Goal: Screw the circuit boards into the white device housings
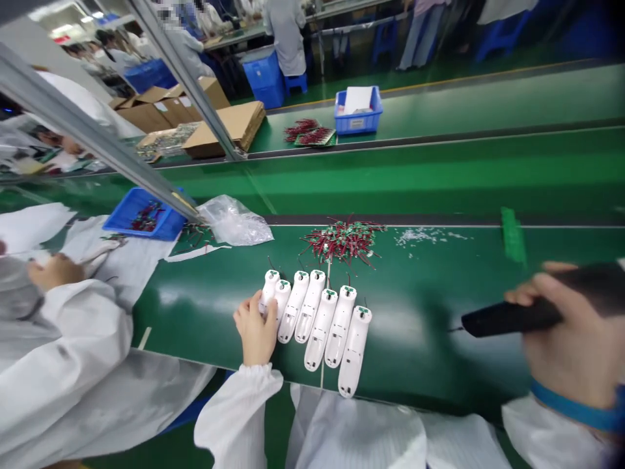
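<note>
**A:** Where are the white handles (319, 332)?

**B:** They lie in a tight row on the green counter (415, 312).

**A:** What are the hands doing?

**B:** The left hand (254, 329) is curled shut around the end handle (268, 286). The right hand (551, 312) is closed around a black electric tool (510, 312).

**A:** What could go wrong?

**B:** The thin tip (456, 329) of the tool could poke a handle if the right hand swings in too fast.

**A:** Anything else?

**B:** The handles sit very close, so one hard bump could knock them out of line. If the left hand lets go too soon, the end handle could slip. And a wire from the pile of small red and green parts (344, 240) could catch on something and drag the pile apart.
</note>
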Demonstrator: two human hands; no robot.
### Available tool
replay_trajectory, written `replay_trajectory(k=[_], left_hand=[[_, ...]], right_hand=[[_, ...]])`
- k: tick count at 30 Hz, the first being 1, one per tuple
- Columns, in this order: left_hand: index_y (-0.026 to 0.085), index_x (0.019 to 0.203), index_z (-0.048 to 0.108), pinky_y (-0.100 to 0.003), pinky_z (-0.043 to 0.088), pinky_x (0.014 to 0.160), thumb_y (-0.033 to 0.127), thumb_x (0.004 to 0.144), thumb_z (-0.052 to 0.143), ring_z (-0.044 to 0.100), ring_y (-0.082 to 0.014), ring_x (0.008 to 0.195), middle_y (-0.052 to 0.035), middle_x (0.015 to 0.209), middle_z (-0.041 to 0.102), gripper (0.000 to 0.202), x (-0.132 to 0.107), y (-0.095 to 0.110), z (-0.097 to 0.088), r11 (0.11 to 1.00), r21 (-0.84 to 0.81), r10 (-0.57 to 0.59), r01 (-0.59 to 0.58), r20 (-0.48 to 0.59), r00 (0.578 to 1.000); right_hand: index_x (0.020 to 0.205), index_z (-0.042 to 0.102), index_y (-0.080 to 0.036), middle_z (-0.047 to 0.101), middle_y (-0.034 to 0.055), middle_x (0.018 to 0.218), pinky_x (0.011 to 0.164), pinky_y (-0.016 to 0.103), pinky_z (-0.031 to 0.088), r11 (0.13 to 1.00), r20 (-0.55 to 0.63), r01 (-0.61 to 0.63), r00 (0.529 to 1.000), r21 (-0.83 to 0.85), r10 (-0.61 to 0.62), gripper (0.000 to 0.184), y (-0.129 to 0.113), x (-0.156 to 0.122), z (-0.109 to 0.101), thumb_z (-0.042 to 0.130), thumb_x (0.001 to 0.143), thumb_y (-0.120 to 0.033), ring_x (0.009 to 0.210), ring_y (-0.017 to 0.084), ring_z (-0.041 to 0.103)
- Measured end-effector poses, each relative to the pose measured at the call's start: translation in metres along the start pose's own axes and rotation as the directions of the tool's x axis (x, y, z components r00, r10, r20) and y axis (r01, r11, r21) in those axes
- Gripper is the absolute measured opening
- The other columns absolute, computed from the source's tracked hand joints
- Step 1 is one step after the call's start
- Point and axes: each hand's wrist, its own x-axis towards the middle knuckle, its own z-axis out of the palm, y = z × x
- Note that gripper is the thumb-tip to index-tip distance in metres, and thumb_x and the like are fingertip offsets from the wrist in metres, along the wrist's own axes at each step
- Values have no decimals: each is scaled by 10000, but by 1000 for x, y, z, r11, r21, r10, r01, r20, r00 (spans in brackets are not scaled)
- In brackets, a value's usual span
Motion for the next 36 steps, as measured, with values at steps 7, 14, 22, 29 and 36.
replay_trajectory(k=[7,14,22,29,36], left_hand=[[100,1278,545,-530,394,977,471,896,422,463,-342,1078,-182,1145,517,546,-26,25,2,995,-16,95,-94,93,991],[100,1294,528,-529,407,963,465,910,420,474,-337,1063,-175,1159,514,541,-48,45,7,989,-43,148,-144,124,981],[148,1331,491,-548,422,947,456,918,435,485,-336,1075,-158,1171,510,519,-68,54,10,980,-100,190,-174,183,965],[222,1324,486,-563,417,959,410,924,465,476,-345,1143,-144,1227,515,442,-75,70,-7,959,-189,220,-210,35,975],[255,1230,537,-398,499,939,285,950,481,600,-216,1083,-77,1193,617,288,-62,136,-14,746,-630,398,-216,162,903]], right_hand=[[833,650,-172,591,-7,680,639,313,479,963,8,244,969,117,-246,302,20,50,32,799,571,-158,572,133,573],[897,624,-177,599,-22,724,730,318,536,940,23,286,955,185,-295,400,36,88,71,822,551,-206,645,131,597],[938,595,-220,597,-46,758,744,338,550,949,144,274,944,155,-296,413,51,90,106,805,608,-349,685,131,603],[934,575,-195,571,-54,745,720,313,540,955,255,170,939,243,-231,399,31,71,108,795,628,-324,615,100,593],[894,575,-190,500,-61,605,599,263,505,902,308,150,907,405,-289,204,-31,29,77,674,719,-224,527,88,499]])
